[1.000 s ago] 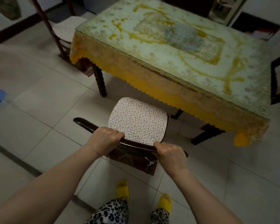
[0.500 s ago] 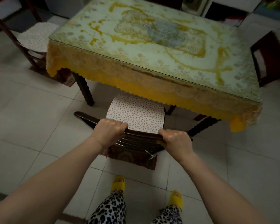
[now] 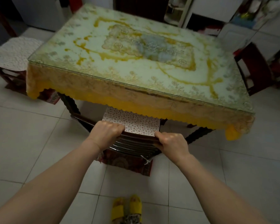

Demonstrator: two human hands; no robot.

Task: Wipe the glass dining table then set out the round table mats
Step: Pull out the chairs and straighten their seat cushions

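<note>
The glass dining table (image 3: 136,50) fills the upper middle of the view, its glass top lying over a yellow lace cloth with a scalloped hem. Nothing stands on the glass; I see no cloth or round mats. In front of me a dark wooden chair (image 3: 136,143) with a speckled seat cushion is partly under the table's near edge. My left hand (image 3: 106,132) grips the top rail of the chair back. My right hand (image 3: 171,141) grips the same rail further right.
A second chair (image 3: 13,52) with a white cushion stands at the table's left end, and a third dark chair (image 3: 255,70) at its right end. White cabinets and shelves line the far wall. White floor tiles surround me; my yellow slippers (image 3: 127,207) are below.
The chair has slid forward under the table's near edge with both hands on its back rail, so less of the cushion shows. I have stepped closer to the table.
</note>
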